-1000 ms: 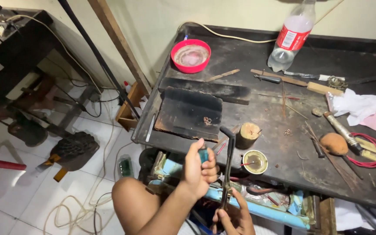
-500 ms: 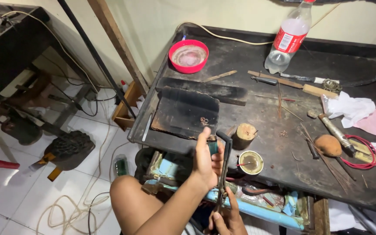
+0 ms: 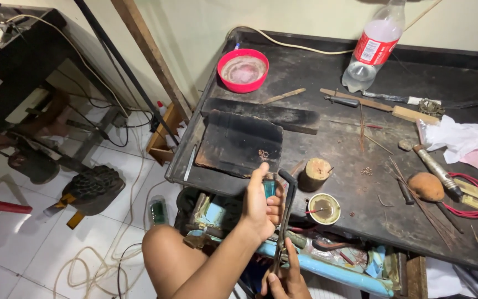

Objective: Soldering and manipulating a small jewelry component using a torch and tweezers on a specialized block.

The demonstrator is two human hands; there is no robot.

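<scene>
My left hand (image 3: 260, 206) is closed around a small teal lighter (image 3: 269, 187), thumb on top, just in front of the table's near edge. Right beside the lighter stands the bent black tip of a thin metal torch pipe (image 3: 282, 227). My right hand (image 3: 286, 278) grips the pipe's lower end at the bottom of the view. Both hands are above my bare knee (image 3: 164, 254). A charred dark block (image 3: 239, 143) lies on the black worktable (image 3: 327, 138) just beyond the lighter.
On the table are a short wooden stump (image 3: 315, 173), a small round tin (image 3: 323, 208), a red bowl (image 3: 243, 69), a plastic bottle (image 3: 372, 47), hand tools, white cloth (image 3: 457, 137) and a red wire coil (image 3: 474, 195). Cables trail over the tiled floor (image 3: 56, 243) at left.
My left hand with the lighter has risen slightly and moved right, closer to the pipe's bent tip. My right hand keeps its hold on the pipe.
</scene>
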